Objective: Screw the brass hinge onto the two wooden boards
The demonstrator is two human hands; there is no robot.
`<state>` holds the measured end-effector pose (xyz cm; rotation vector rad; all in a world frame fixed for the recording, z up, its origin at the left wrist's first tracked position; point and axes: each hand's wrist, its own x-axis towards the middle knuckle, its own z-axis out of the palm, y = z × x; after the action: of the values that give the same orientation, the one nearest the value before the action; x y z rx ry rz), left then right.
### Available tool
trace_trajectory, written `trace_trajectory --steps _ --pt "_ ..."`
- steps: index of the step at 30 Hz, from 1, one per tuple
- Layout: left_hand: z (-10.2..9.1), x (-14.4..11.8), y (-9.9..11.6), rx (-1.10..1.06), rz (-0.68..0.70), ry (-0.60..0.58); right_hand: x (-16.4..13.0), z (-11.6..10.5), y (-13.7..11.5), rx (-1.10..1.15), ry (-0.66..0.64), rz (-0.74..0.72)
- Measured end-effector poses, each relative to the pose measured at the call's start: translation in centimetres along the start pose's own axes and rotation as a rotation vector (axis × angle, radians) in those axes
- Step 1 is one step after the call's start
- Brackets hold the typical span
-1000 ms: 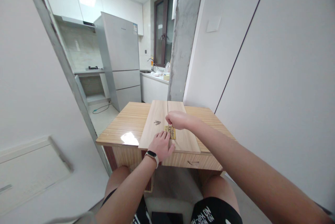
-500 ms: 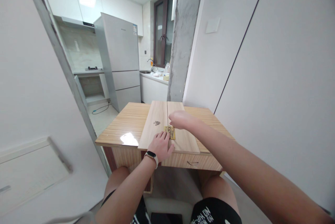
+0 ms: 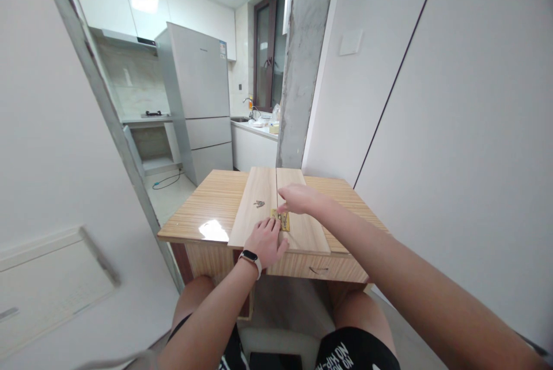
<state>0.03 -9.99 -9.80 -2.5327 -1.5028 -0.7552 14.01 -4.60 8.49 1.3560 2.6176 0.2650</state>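
Pressing flat on the pale wooden boards [image 3: 263,208], the open left hand [image 3: 265,240] steadies the small brass hinge [image 3: 280,219] over their centre seam while the right hand [image 3: 298,198] fingertips pinch down at its far edge; keeping boards butted should aid alignment.

Pale wood-grain boards [image 3: 259,208] lie on a striped light-brown counter [image 3: 203,208]. The hinge [image 3: 281,219] is brassy yellow. The watch [image 3: 250,257] is black and white, the fridge [image 3: 201,99] silver-grey.
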Motion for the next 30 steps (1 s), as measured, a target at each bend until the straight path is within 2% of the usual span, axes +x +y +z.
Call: trace_trajectory --steps 5,15,20,30 --pt "-0.07 -0.01 0.07 0.001 0.002 0.005 -0.43 -0.13 -0.06 -0.04 0.025 0.048" --pt "0.19 0.05 0.0 0.022 -0.005 0.002 -0.58 -0.59 -0.69 -0.062 0.038 -0.063" --pt "0.11 0.04 -0.01 0.004 -0.006 -0.003 -0.37 -0.54 -0.5 -0.025 -0.025 -0.087" --pt "-0.07 0.05 0.14 0.002 -0.007 -0.005 -0.62 -0.3 -0.69 -0.06 0.05 0.044"
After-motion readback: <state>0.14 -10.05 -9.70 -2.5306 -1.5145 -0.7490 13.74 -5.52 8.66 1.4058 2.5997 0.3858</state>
